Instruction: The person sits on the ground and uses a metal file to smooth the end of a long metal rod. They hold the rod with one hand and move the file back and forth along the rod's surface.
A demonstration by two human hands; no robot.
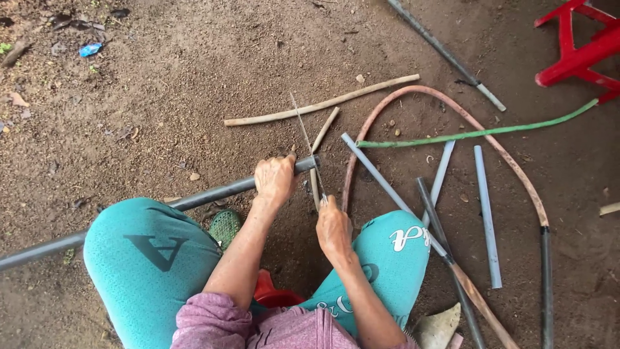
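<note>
My left hand [274,181] clenches the long grey plastic pipe [194,201] near its end; my right hand [333,227] grips a thin-bladed saw [306,139] laid across it.

Seated, knees apart. Clad in teal trousers [145,258] of finely textured knit, with a large dark letter printed on the left thigh and white script lettering on the right knee, more white marks lower on that leg. Mauve-pink heathered top [213,323], sleeves pushed up and bunched above the elbows. Forearms bare. Left hand [274,181] and right hand [333,229] ungloved, no rings or watch visible.
</note>
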